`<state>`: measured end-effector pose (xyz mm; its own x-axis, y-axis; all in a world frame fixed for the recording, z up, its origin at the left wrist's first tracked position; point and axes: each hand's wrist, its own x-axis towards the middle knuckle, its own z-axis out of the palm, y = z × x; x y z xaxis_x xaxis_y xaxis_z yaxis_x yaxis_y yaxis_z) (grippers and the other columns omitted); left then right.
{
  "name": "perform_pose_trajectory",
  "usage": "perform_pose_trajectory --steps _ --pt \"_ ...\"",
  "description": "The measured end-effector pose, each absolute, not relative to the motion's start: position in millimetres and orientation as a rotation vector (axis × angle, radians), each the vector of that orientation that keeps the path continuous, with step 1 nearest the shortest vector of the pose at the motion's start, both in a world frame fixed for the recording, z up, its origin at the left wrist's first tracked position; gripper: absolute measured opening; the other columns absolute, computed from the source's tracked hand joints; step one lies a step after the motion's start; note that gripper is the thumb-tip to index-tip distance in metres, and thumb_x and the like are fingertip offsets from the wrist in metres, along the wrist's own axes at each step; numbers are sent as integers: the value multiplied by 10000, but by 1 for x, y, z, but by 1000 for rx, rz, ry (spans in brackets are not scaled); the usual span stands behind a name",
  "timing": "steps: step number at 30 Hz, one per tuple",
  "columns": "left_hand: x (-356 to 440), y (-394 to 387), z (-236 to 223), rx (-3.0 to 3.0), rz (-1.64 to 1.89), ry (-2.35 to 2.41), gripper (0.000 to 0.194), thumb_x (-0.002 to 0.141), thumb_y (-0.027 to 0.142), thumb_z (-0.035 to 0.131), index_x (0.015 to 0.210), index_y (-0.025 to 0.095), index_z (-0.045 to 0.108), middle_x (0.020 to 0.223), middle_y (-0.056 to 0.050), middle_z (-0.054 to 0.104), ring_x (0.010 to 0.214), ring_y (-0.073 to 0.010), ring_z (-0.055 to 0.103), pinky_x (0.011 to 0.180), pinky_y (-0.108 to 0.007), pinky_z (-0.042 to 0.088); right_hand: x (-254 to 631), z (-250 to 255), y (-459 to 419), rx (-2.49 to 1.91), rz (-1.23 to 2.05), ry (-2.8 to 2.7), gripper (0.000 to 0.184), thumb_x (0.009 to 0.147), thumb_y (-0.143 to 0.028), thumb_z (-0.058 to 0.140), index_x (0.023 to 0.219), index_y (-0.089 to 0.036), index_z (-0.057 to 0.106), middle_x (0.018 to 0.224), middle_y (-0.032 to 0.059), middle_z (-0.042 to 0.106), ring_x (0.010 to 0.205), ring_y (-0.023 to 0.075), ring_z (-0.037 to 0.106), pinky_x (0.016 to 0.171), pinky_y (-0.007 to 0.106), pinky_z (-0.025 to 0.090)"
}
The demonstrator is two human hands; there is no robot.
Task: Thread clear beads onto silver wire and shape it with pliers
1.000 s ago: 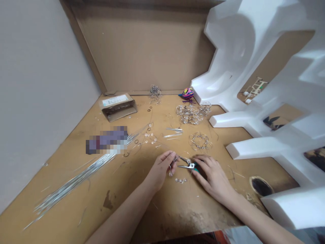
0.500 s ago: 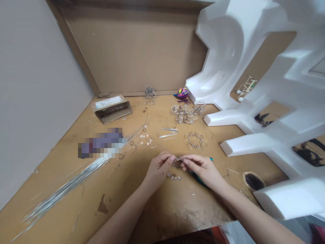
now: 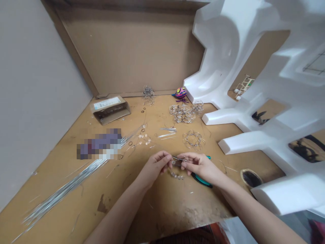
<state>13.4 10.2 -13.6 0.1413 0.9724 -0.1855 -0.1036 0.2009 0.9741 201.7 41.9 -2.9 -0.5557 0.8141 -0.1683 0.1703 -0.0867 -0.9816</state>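
Left hand (image 3: 155,166) pinches a small wire piece (image 3: 174,158) shut between fingertips; right hand (image 3: 200,167) closes around teal-handled pliers (image 3: 201,181), nose at the wire, above the bench (image 3: 157,210), just beyond a beaded wire (image 3: 177,175).

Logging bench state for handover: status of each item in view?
left hand: pinching the small wire piece
right hand: pinching it too
teal-handled pliers: lying on the board, not held
looped wire ring: lying on the board
cardboard box: on its side, open end showing
straight wire rods: loose on the board
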Motion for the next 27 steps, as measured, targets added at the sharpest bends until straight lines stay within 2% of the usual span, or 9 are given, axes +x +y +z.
perform_pose_trajectory --steps 6,9,12,17,20,27 --pt "15 10 -16 832 1110 940 215 783 347 546 686 159 508 488 71 398 415 -40 314 431 -175 231 207 -6 40 -758 1940 -1255 278 776 -311 596 1023 -188 565 627 -29 543 566 89 498 679 318 457" --pt "17 10 -14 768 1127 885 204 774 326 562 678 156 503 488 72 387 409 -38 310 428 -178 228 207 -5 39 -743 1994 -1170 278 759 -299 616 1011 -193 568 599 -41 514 524 80 454 610 295 461" --pt "17 10 -12 742 1137 859 191 763 316 579 691 149 521 488 70 381 414 -38 312 427 -179 231 207 -1 40 -782 1979 -1197 257 753 -299 624 980 -184 585 604 -30 532 523 78 465 539 243 416" --pt "16 10 -10 693 1143 860 209 733 326 613 669 148 523 477 75 347 414 -39 280 424 -181 227 209 2 41 -834 1997 -1265 234 777 -318 602 956 -167 599 625 -2 593 552 86 519 560 237 396" --pt "16 10 -11 737 1131 892 211 740 328 606 671 145 528 485 64 388 419 -39 305 430 -184 222 211 -1 41 -842 1962 -1295 219 783 -325 597 916 -152 613 590 -4 599 561 91 535 584 238 393" --pt "17 11 -15 724 1129 926 234 715 360 627 682 145 542 476 71 386 410 -40 312 429 -185 232 215 -1 39 -872 2030 -1226 258 739 -333 644 922 -151 631 629 10 628 571 93 562 576 233 411"
